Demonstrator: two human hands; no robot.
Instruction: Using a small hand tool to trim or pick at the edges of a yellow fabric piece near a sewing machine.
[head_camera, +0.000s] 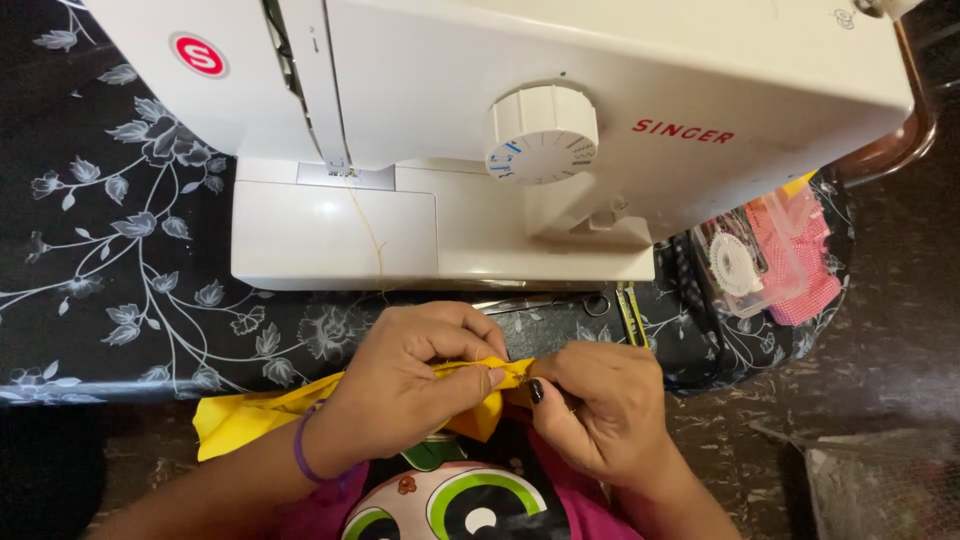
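Two hands pinch a fold of yellow fabric (250, 412) in front of a white sewing machine (520, 130).

The left hand (410, 385) and right hand (600, 405) meet at the cloth's folded edge, fingers (490, 377) of both clamped on it, just below the machine's base. The fabric trails off to the left over the edge of the black floral tabletop (120, 300). A clear plastic box (760, 262) of sewing notions sits to the right of the machine.

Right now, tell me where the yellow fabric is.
In the head view, the yellow fabric lies low and centre-left, pinched between the left hand and right hand, just in front of the white sewing machine.
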